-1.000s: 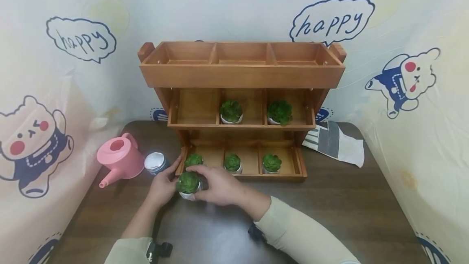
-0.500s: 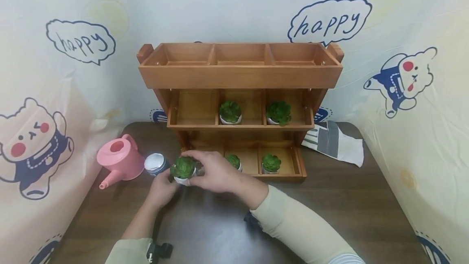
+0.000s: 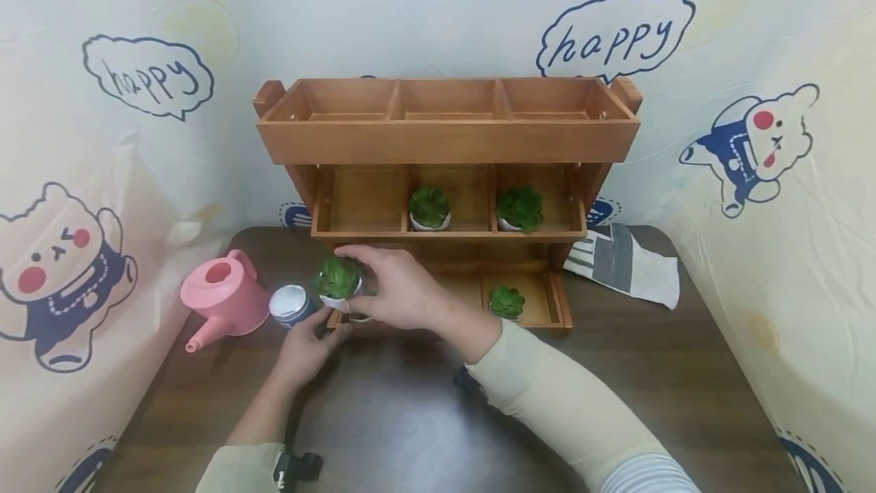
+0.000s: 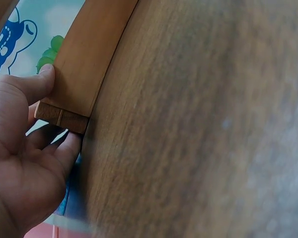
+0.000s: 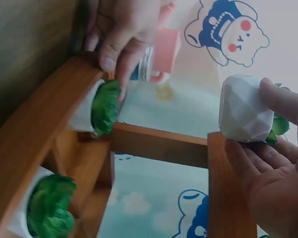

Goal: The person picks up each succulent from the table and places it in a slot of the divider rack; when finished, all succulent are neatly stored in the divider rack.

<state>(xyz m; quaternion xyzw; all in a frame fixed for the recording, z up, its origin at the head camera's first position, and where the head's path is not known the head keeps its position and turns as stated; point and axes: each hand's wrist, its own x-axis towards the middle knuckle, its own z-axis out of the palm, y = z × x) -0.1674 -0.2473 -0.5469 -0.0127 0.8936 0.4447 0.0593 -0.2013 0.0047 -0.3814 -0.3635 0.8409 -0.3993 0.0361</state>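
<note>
My right hand point(image 3: 407, 291) pinches a potted succulent point(image 3: 338, 278) by its white faceted pot point(image 5: 244, 110), thumb on one side and fingers on the other. It is held up in front of the left end of the bottom tier of a three-tier wooden plant stand point(image 3: 452, 144). My left hand point(image 3: 306, 350) grips that tier's front left corner; the left wrist view shows the thumb on the front board point(image 4: 84, 64) and fingers behind the end. Another succulent point(image 5: 105, 106) sits in the left bottom compartment, mostly hidden by the right hand in the head view.
Two succulents, middle point(image 3: 430, 208) and right point(image 3: 520, 208), stand on the middle tier. One point(image 3: 506, 303) sits at the bottom right. A pink watering can point(image 3: 229, 295) and a blue-and-white tin point(image 3: 290, 304) stand left. A work glove point(image 3: 626, 268) lies right.
My right hand has lifted the succulent upward and slightly left, from beside the bottom tier's front edge to just below the middle tier. The left hand stays at the corner.
</note>
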